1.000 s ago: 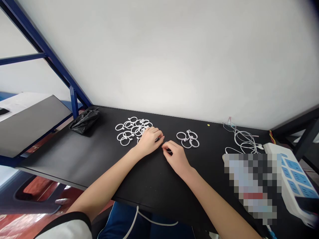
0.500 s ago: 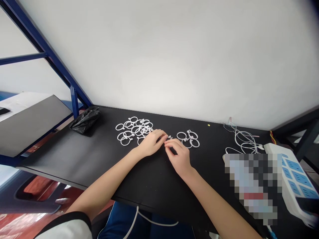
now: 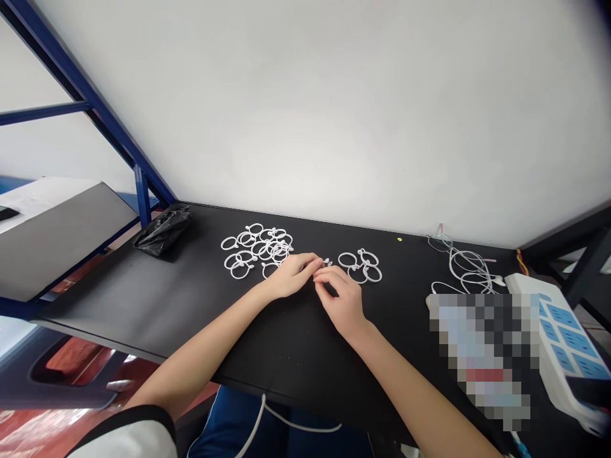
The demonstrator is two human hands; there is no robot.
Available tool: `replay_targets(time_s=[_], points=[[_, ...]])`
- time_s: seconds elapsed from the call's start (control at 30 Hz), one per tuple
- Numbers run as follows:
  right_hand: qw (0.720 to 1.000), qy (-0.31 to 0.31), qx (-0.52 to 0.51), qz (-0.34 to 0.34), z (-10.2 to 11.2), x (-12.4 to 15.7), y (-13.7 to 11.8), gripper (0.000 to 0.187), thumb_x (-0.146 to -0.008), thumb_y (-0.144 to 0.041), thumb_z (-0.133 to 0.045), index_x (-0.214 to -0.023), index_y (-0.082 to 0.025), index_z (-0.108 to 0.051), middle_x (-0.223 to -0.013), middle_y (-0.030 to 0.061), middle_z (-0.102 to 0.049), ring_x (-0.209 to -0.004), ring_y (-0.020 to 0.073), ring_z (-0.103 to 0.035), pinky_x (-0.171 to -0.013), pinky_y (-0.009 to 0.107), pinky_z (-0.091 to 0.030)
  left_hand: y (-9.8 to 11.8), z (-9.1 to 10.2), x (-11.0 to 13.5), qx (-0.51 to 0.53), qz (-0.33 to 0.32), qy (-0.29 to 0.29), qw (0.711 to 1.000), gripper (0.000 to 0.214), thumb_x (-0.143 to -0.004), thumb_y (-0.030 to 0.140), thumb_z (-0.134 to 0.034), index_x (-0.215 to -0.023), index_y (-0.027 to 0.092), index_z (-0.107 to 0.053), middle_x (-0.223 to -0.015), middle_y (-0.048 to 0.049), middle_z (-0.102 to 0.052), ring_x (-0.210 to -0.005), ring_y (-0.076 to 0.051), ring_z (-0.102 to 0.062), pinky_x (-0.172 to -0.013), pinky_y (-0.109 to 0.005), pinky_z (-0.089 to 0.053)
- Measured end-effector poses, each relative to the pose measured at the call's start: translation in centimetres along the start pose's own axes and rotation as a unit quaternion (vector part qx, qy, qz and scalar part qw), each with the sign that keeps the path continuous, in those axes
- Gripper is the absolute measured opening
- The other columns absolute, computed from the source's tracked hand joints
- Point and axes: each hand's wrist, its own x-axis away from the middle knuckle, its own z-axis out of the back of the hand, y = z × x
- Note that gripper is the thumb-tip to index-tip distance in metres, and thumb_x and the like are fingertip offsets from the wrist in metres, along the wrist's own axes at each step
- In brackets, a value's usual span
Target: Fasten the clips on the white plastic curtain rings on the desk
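Observation:
My left hand point(image 3: 289, 276) and my right hand point(image 3: 340, 299) meet fingertip to fingertip over the black table point(image 3: 143, 292). Both pinch one small white plastic ring point(image 3: 326, 262), of which only a bit shows between the fingers. A heap of several white rings point(image 3: 255, 249) lies just left of my left hand. Right of my right hand lies a smaller cluster of white rings point(image 3: 360, 266).
A crumpled black plastic bag point(image 3: 162, 231) lies at the table's far left. Coiled white cables point(image 3: 465, 266) sit at the back right, with a white and blue power strip point(image 3: 561, 346) beside a blurred-out patch. Blue steel frame bars point(image 3: 105, 127) rise on the left.
My left hand left the big heap and moved right; my right hand lifted to meet it. Both now pinch a white ring between them.

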Motion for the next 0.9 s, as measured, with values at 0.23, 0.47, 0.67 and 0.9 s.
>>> replay_targets(time_s=[0.23,0.47,0.67,0.9], points=[[1.000,-0.012,-0.014,-0.005,0.00,0.02,-0.07,0.020,-0.088,-0.007,-0.053,-0.079,-0.023,-0.062,-0.083,0.0025,-0.069,-0.083,0.0172,-0.068,-0.077,0.032,-0.057,-0.32,0.04,-0.16,0.078,0.013,-0.020,0.997,0.039,-0.098,0.043,-0.039,-0.092,0.015,-0.065,-0.085,-0.0028,-0.064,-0.078,-0.014,-0.056,-0.072,-0.025,-0.043],[0.999,-0.020,-0.025,-0.010,-0.03,0.03,-0.13,0.020,-0.088,-0.007,-0.052,-0.079,-0.023,-0.062,-0.082,0.0024,-0.069,-0.080,0.0167,-0.068,-0.075,0.031,-0.057,-0.41,0.05,-0.16,0.113,0.017,-0.027,0.993,0.036,-0.096,0.044,-0.044,-0.092,0.014,-0.065,-0.083,-0.0027,-0.062,-0.076,-0.013,-0.055,-0.069,-0.024,-0.043],[0.999,-0.029,-0.034,-0.016,-0.06,-0.01,-0.36,0.020,-0.087,-0.007,-0.052,-0.077,-0.022,-0.060,-0.080,0.0017,-0.068,-0.076,0.0157,-0.067,-0.073,0.030,-0.056,-0.52,0.05,-0.14,0.136,0.035,-0.025,0.990,0.035,-0.094,0.046,-0.048,-0.082,0.014,-0.057,-0.070,0.0020,-0.051,-0.064,-0.010,-0.045,-0.059,-0.023,-0.037],[0.999,-0.029,-0.027,-0.020,-0.04,-0.19,-0.54,0.020,-0.086,-0.007,-0.051,-0.076,-0.022,-0.060,-0.078,0.0013,-0.066,-0.073,0.0155,-0.065,-0.071,0.029,-0.055,-0.32,0.08,-0.05,0.162,0.034,-0.033,0.986,0.032,-0.093,0.045,-0.048,-0.083,0.015,-0.053,-0.073,0.0025,-0.049,-0.067,-0.010,-0.045,-0.062,-0.023,-0.037]])
